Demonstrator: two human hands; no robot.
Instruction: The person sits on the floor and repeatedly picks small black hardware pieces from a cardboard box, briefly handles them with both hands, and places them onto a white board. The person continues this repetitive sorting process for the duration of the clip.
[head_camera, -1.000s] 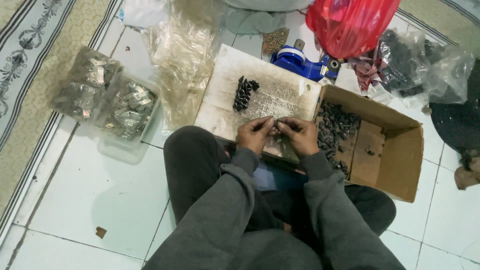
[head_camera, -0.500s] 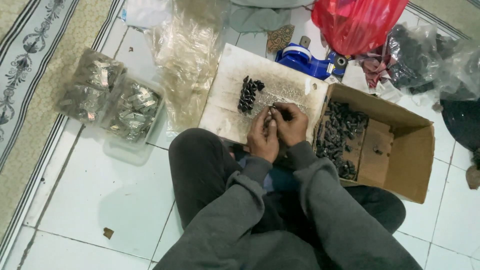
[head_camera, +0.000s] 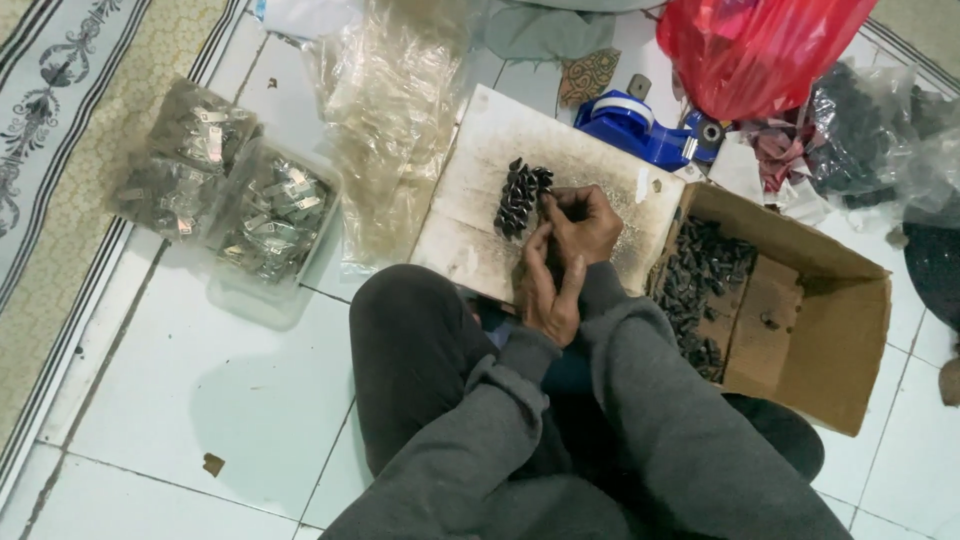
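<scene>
Hands meet over the worn board: left hand and right hand both pinch one small dark clip, just right of the clip pile. Next comes careful fingertip alignment, I judge.

Red bag (blue tape dispenser)

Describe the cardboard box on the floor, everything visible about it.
The cardboard box is brown, open-topped and shallow, lying on the white tiled floor beside the person's right knee. Its flaps are folded open, and one inner flap lies flat across the middle. A heap of small dark pieces fills the end nearest the wooden board, whose edge it seems to meet. Neither hand touches it.
</scene>
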